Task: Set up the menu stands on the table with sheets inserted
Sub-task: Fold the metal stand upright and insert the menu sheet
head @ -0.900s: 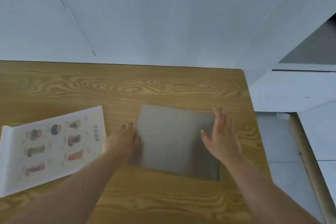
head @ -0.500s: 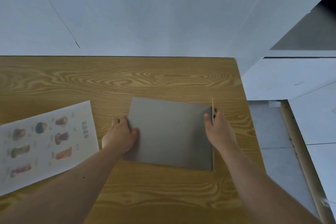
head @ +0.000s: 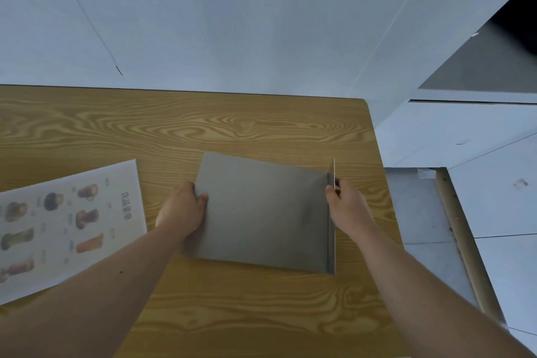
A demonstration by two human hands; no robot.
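A grey menu stand (head: pixel 261 212) lies flat on the wooden table (head: pixel 232 131), its thin upright foot along its right edge. My left hand (head: pixel 183 212) grips the stand's left edge, fingers curled over it. My right hand (head: pixel 345 206) pinches the upright foot at the right edge. A printed menu sheet (head: pixel 66 224) with pictures of drinks lies flat on the table to the left, apart from the stand.
The table's far edge meets a pale wall (head: pixel 232 23). Its right edge drops to a grey floor (head: pixel 424 221) with a wooden strip (head: pixel 462 241) and white panels beside it.
My right hand went from flat and open over the stand to pinching its upright right edge. My left hand closed on the left edge. The stand shifted slightly.
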